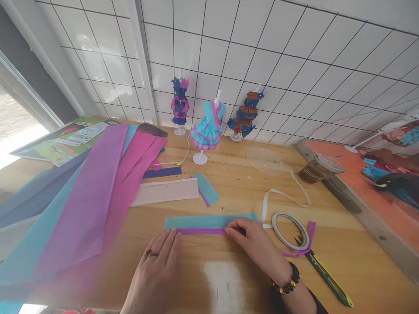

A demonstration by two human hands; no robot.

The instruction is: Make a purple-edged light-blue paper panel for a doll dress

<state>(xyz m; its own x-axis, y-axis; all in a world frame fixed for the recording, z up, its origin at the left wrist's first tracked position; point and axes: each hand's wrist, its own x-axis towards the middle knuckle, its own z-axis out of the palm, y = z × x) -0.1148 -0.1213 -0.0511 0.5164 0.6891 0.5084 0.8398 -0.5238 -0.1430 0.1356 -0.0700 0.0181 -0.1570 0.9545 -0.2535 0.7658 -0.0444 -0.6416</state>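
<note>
A turquoise strip [203, 221] with a purple border [201, 231] along its near edge lies flat on the wooden table. My left hand [160, 261] rests palm down at the strip's left end, fingers stretched out over the purple edge; a ring shows on one finger. Near the right part of the strip, my right hand [247, 237] pinches the purple border between thumb and fingertips. Right of that hand lie a roll of white tape [290, 231], a purple scrap [312, 231] and a green and black cutter [330, 279].
Long purple [88, 187], pink and blue sheets cover the left side. Behind stand three small dress forms, the middle one in a turquoise dress [207, 126]. A lidded cup [321, 168] is at the right. A white strip [168, 192] lies beyond the turquoise strip.
</note>
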